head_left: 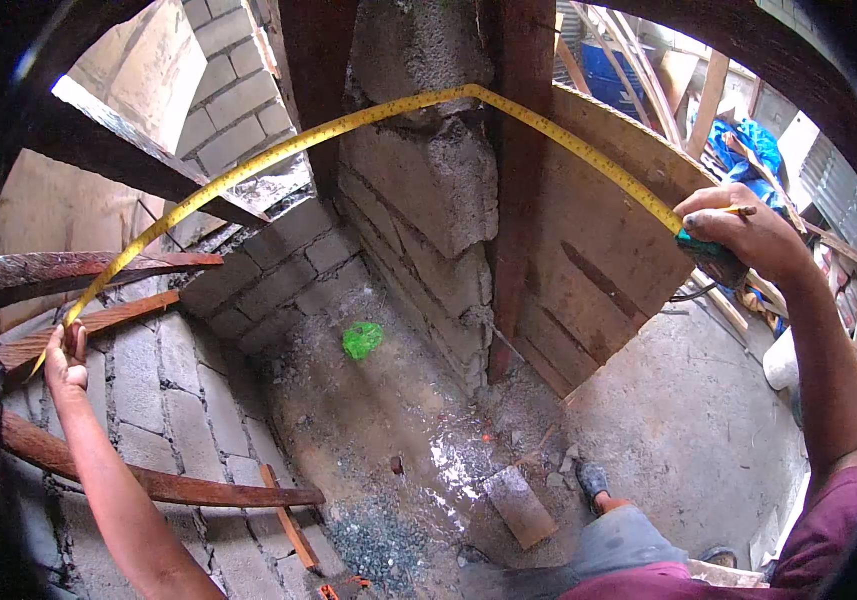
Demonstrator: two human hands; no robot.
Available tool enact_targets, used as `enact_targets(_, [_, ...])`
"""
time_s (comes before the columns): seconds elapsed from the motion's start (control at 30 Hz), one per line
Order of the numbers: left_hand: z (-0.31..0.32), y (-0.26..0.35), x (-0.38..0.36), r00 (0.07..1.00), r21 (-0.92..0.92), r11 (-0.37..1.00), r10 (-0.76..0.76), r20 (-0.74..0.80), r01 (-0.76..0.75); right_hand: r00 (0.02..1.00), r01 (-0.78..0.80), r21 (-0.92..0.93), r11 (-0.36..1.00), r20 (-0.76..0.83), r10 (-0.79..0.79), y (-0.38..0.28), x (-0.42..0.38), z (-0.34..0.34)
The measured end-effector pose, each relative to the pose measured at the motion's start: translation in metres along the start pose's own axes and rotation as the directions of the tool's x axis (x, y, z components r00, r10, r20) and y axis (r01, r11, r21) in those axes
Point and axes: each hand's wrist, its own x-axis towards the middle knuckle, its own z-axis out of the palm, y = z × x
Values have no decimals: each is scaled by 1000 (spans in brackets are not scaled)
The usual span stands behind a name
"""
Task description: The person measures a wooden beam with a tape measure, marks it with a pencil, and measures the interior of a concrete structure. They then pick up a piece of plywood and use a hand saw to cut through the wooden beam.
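A yellow tape measure blade stretches in a bent arc across the upper view, kinked near the middle in front of the concrete column. My left hand pinches the blade close to its end, beside the reddish timbers at the left. At the right, my right hand is closed around the dark green tape measure case. A pencil also sticks out between the fingers of that hand. Behind the blade's right half stands a brown plywood panel.
A concrete block wall rises at the lower left, crossed by a wooden beam. On the floor lie a green plastic bag, gravel and a loose board. A blue drum and leaning lumber stand at upper right.
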Motion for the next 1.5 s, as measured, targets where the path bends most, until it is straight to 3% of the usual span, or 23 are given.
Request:
enact_targets(0.33, [2, -1, -1, 1000, 0, 1000, 10, 4, -10, 999, -33, -19, 999, 3, 33, -1, -1, 1])
enact_targets(0.5, [-9, -8, 14, 997, -14, 1000, -17, 74, 18, 988, 157, -147, 977, 28, -154, 4, -5, -3])
enact_targets(0.53, [-10, -12, 14, 995, -39, 999, -17, 101, 21, 996, 78, -119, 990, 60, -71, 7, -12, -5])
enact_targets(0.57, [2, -17, -2, 995, -38, 999, -2, 103, 6, 982, 189, -123, 974, 40, -185, 20, -21, -5])
enact_targets(0.6, [15, -30, -18, 998, -60, 998, 39, 58, -35, 949, 178, -288, 941, -203, -242, 51, -45, 4])
enact_targets(0.63, [22, -42, -29, 995, -107, 994, -11, 96, 22, 995, 17, -228, 973, -90, -39, 38, -72, -1])
enact_targets(0.67, [23, -59, -34, 987, -48, 998, -40, 155, 48, 982, 23, -104, 994, 187, -4, 47, -82, -6])
enact_targets(0.73, [50, -103, -92, 992, -19, 998, -61, 110, 64, 1000, 29, -53, 998, -3, -29, 137, -140, 14])
enact_targets(0.77, [54, -131, -107, 977, -14, 999, -37, 211, 41, 998, -56, 2, 998, 34, 56, 146, -161, 22])
enact_targets(0.83, [47, -175, -131, 948, 4, 982, -183, 260, 188, 952, -276, 115, 954, 168, 255, 164, -212, 41])
enact_targets(0.97, [43, -243, -154, 932, -19, 932, -361, 29, 362, 814, -567, 214, 795, 293, 501, 199, -289, 88])
enact_targets(1.0, [41, -254, -152, 924, -12, 924, -383, -7, 383, 753, -638, 274, 719, 416, 510, 115, -261, 111])
enact_targets(1.03, [36, -268, -142, 921, 7, 921, -390, -15, 390, 811, -575, 331, 748, 347, 471, 173, -289, 127])
enact_targets(1.07, [31, -280, -130, 920, 8, 920, -391, -27, 391, 774, -631, 396, 667, 370, 513, 152, -282, 148])
enact_targets(1.1, [25, -290, -115, 913, 74, 910, -407, -14, 407, 896, -428, 304, 851, 267, 355, 178, -288, 172])
enact_targets(1.13, [19, -300, -100, 904, 140, 895, -427, 0, 423, 720, -656, 336, 675, 545, 429, 122, -253, 187])
enact_targets(1.17, [15, -311, -84, 900, 119, 892, -434, -43, 436, 697, -716, 391, 578, 450, 559, 128, -259, 213])
enact_targets(1.2, [14, -312, -71, 902, 111, 895, -428, -55, 432, 750, -661, 434, 612, 411, 519, 121, -249, 238])
enact_targets(1.23, [15, -315, -59, 913, 150, 902, -395, -99, 406, 781, -574, 369, 731, 515, 353, 158, -245, 259])
enact_targets(1.27, [16, -320, -47, 920, 196, 901, -368, -133, 388, 775, -584, 365, 725, 516, 364, 153, -242, 277])
enact_targets(1.33, [11, -328, -11, 913, 211, 888, -397, -98, 409, 707, -707, 519, 480, 511, 489, 118, -213, 322])
enact_targets(1.43, [20, -349, 19, 925, 217, 899, -365, -106, 380, 758, -639, 547, 542, 327, 564, 85, -180, 377])
enact_targets(1.5, [23, -370, 36, 923, 235, 893, -367, -111, 384, 735, -669, 556, 492, 396, 551, 73, -151, 399])
